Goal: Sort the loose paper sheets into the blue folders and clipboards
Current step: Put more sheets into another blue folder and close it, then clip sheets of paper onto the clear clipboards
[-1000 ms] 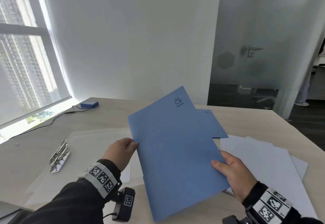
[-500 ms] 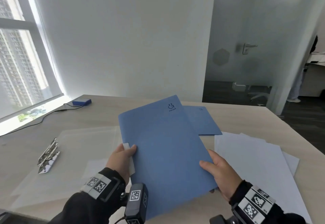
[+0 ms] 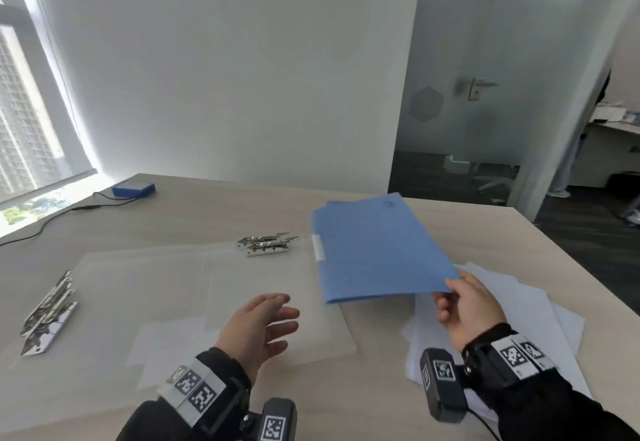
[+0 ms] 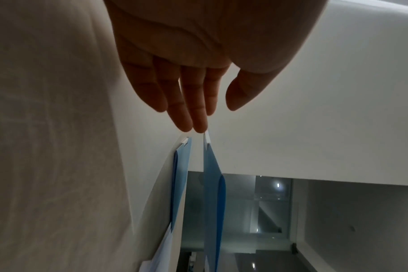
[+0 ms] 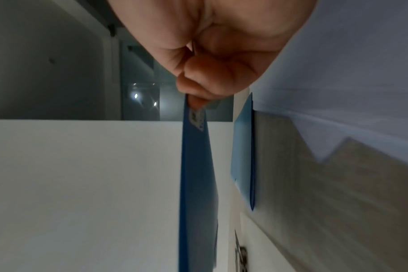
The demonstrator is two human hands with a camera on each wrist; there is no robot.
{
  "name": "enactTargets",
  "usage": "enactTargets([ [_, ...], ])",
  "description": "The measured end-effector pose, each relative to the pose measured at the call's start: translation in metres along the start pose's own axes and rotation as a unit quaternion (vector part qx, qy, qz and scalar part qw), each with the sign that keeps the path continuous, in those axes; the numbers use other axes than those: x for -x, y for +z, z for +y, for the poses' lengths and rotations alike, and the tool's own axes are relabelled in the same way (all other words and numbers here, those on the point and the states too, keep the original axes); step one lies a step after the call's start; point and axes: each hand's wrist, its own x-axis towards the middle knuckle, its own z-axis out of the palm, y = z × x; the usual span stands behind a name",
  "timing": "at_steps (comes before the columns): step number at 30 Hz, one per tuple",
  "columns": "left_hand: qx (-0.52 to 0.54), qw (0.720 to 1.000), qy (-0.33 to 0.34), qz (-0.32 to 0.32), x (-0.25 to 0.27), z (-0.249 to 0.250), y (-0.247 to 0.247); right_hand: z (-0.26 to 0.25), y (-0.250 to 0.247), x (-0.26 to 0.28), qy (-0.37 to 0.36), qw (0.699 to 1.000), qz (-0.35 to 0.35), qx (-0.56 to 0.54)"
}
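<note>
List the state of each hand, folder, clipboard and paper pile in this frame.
Left hand: open, empty.
Right hand: pinching the folder's corner.
Blue folder: closed, held above the table.
Clipboards: flat, clips shut.
Loose sheets: unsorted pile.
Glass door: closed.

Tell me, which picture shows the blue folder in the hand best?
The head view: the whole blue folder shows flat-on, pinched at its near corner by the right hand. The right wrist view shows it only edge-on, a thin blue strip under the fingers. The left wrist view shows it edge-on too, beyond the open left hand.
</note>
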Motion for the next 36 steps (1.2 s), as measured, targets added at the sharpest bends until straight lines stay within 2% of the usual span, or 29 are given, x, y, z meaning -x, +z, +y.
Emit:
enactTargets([
  [4,-0.017,1.000,-0.006,-0.007,-0.002,-0.004,0.002,-0.004,0.008,-0.048,0.003,0.998,0.066,0.018],
  [9,-0.009,1.000,-0.010,-0.008,-0.002,-0.005,0.001,0.001,0.031,-0.094,0.037,0.994,0.072,0.067],
  [14,-0.031,1.000,0.001,-0.002,0.003,-0.002,0.002,-0.003,0.046,-0.100,0.082,0.989,0.060,0.111],
  [17,-0.053,0.998,0.015,-0.011,0.008,-0.001,0.006,-0.004,0.039,-0.089,0.114,0.988,0.049,0.089],
  [21,-0.067,0.997,0.028,-0.035,0.013,-0.004,0.026,-0.010,0.010,-0.055,0.102,0.992,0.042,0.067],
  [25,-0.070,0.994,0.019,-0.076,0.021,-0.015,0.063,-0.026,-0.038,-0.010,0.066,0.987,0.035,0.143],
  [30,-0.096,0.986,0.030,-0.132,0.032,-0.035,0.114,-0.048,-0.112,0.035,-0.005,0.962,0.116,0.249],
  [33,-0.106,0.981,0.028,-0.158,0.037,-0.043,0.143,-0.057,-0.149,0.056,0.002,0.961,0.138,0.240],
  [36,-0.138,0.975,0.048,-0.165,0.038,-0.048,0.167,-0.052,-0.178,0.064,0.044,0.966,0.145,0.209],
])
